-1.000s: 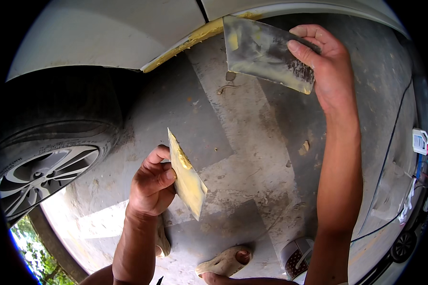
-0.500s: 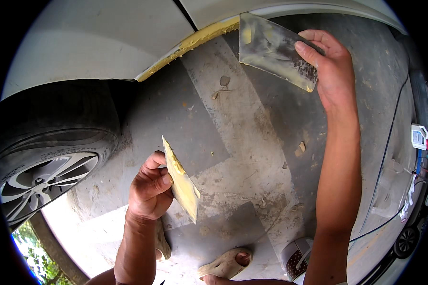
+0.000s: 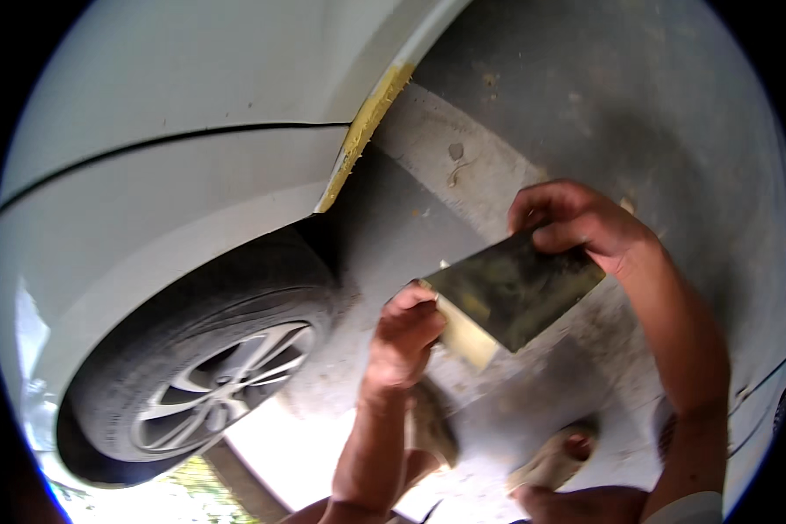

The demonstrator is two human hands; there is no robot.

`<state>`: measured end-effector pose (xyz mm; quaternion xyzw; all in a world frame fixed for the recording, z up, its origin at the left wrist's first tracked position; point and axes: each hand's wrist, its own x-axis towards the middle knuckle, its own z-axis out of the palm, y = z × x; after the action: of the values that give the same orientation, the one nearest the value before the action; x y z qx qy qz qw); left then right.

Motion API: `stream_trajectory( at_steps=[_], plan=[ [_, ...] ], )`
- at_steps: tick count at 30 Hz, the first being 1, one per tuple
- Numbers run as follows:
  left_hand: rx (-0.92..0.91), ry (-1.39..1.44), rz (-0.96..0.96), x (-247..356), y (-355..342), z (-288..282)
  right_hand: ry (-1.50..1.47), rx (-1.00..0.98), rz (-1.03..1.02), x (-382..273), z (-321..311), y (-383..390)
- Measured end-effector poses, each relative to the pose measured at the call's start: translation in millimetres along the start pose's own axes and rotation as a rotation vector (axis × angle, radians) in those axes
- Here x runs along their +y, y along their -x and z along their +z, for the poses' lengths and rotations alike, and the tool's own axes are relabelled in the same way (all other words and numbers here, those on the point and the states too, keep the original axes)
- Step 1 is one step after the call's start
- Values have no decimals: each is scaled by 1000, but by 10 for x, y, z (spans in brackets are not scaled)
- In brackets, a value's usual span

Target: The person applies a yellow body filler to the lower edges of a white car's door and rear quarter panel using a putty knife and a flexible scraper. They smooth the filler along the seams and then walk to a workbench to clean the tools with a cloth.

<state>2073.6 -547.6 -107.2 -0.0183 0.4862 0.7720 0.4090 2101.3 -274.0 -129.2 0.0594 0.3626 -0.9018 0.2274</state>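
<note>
My right hand (image 3: 589, 225) grips a dark, flat putty spreader (image 3: 520, 293) by its far right edge, thumb on its face. My left hand (image 3: 402, 339) pinches a second putty spreader (image 3: 468, 336), coated in yellow. The two blades meet in front of me, the dark one overlapping most of the yellow one. Beyond them, a rough strip of yellow body filler (image 3: 371, 127) runs along the lower edge of the pale car body (image 3: 227, 79). Both hands are apart from the car.
A car wheel (image 3: 227, 384) sits in its arch to the left. My feet, in beige clogs (image 3: 541, 463), stand on the grey concrete floor (image 3: 489, 166), which has a lighter band across it. A dark cable (image 3: 764, 380) lies at the right.
My right hand has come down and left from the car's edge with its spreader, meeting the left one. My left hand sits further right in view. The view has swung left toward the wheel.
</note>
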Motion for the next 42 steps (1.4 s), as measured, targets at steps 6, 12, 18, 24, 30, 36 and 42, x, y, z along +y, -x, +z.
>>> stream_trajectory(
  at_steps=[6,12,18,24,30,36,42],
  plan=[
    [128,5,60,109,20,131,-420,265,20,328,-112,206],
    [-90,49,4,61,46,139,-280,316,32,700,-50,329],
    [-32,139,69,288,229,-26,556,787,-245,812,-156,35],
    [-44,135,110,350,187,-140,562,1139,-946,602,271,-754],
    [17,68,112,360,351,-336,553,1152,-1133,975,690,-1407],
    [-53,14,101,321,416,-515,564,1065,-1326,739,429,-1663],
    [-46,203,146,302,371,-461,546,1158,-1585,248,265,-1866]
  ],
)
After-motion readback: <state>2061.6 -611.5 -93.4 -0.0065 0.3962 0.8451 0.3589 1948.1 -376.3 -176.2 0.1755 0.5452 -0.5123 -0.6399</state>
